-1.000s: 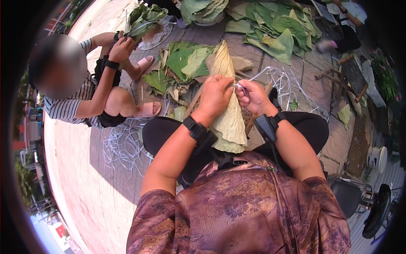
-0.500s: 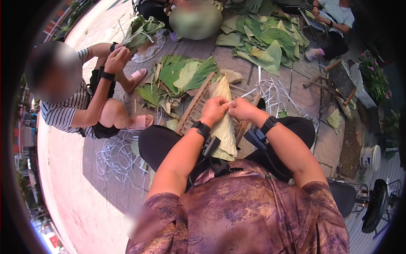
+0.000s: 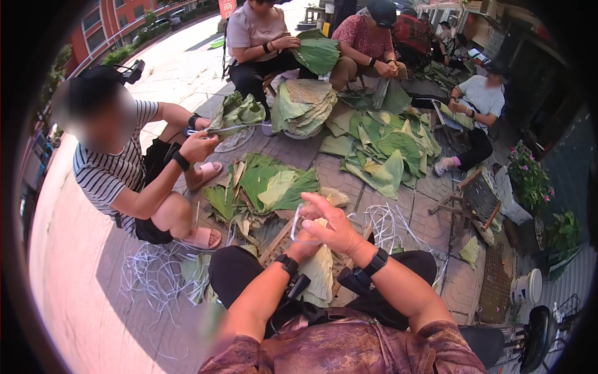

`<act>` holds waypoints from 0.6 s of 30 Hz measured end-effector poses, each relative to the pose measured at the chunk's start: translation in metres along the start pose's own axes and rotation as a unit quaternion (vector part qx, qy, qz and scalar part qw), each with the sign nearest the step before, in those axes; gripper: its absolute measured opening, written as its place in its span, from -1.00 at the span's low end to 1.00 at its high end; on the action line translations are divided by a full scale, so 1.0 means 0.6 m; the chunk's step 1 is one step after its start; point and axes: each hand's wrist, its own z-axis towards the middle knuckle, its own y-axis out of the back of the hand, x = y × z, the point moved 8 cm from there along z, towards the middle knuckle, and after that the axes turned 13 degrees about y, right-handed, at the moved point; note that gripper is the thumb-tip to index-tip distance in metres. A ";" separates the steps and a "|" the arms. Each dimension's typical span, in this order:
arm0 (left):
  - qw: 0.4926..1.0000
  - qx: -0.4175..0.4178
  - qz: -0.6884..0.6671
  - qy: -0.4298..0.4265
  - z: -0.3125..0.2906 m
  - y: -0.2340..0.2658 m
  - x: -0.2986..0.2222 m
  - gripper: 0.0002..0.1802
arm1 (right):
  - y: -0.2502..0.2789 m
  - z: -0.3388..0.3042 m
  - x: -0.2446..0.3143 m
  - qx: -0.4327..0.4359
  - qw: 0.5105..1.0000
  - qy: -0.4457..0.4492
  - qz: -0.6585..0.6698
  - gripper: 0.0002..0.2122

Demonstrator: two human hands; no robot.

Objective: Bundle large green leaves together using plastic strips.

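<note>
Between my knees a folded, pale dried leaf bundle (image 3: pixel 319 274) stands over a small wooden slatted stool. My left hand (image 3: pixel 302 248) is closed around the top of this bundle, its fingers partly hidden behind the other hand. Just above it is my right hand (image 3: pixel 339 232), index finger stretched forward and the other fingers curled. A thin white strip (image 3: pixel 294 225) makes a loop at the right hand's fingers and runs down to the left hand. Where the right fingertips pinch the strip is hard to make out.
Green leaves (image 3: pixel 274 184) lie ahead of me, with a larger leaf pile (image 3: pixel 389 149) beyond. Tangled white strips (image 3: pixel 156 274) lie at left, more (image 3: pixel 389 224) at right. A person in stripes (image 3: pixel 118 168) sits at left; others handle leaves farther back. A white bucket (image 3: pixel 527 285) stands right.
The view has tilted up, showing more people behind. My right hand has moved from beside the left hand to above it, index finger extended, and the white strip now forms a loop.
</note>
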 end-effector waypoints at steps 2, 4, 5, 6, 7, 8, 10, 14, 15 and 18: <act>0.968 0.110 -0.064 0.217 -0.027 0.002 0.106 -0.66 | 0.013 -0.003 0.011 -0.071 0.996 -0.027 -0.049 -0.42; 0.955 0.128 -0.099 0.250 -0.036 0.006 0.096 -0.67 | 0.034 -0.035 -0.026 -0.152 0.986 -0.068 -0.031 -0.41; 0.950 0.137 -0.099 0.262 -0.034 0.000 0.085 -0.67 | 0.042 -0.051 -0.043 -0.099 0.982 -0.061 -0.149 -0.41; 0.954 0.137 -0.061 0.259 -0.034 0.004 0.079 -0.67 | 0.028 -0.063 -0.061 -0.023 0.970 -0.052 -0.237 -0.43; 0.962 0.144 -0.054 0.226 -0.027 0.001 0.080 -0.68 | 0.013 -0.082 -0.096 0.015 0.968 -0.004 -0.251 -0.50; 0.967 0.147 -0.047 0.201 -0.026 0.005 0.089 -0.68 | -0.007 -0.096 -0.120 0.051 0.969 -0.035 -0.241 -0.55; 0.972 0.129 -0.031 0.192 -0.023 0.017 0.078 -0.69 | -0.015 -0.103 -0.143 0.081 0.966 -0.067 -0.236 -0.59; 0.958 0.007 0.280 0.060 -0.017 0.054 -0.051 -0.72 | -0.007 -0.088 -0.157 0.064 0.971 -0.080 -0.215 -0.74; 0.942 -0.022 0.334 0.031 -0.012 0.056 -0.059 -0.73 | -0.005 -0.079 -0.157 0.046 0.977 -0.075 -0.195 -0.77; 0.936 -0.074 0.344 0.022 -0.014 0.085 -0.106 -0.75 | 0.009 -0.055 -0.133 -0.002 0.982 -0.016 -0.188 -0.87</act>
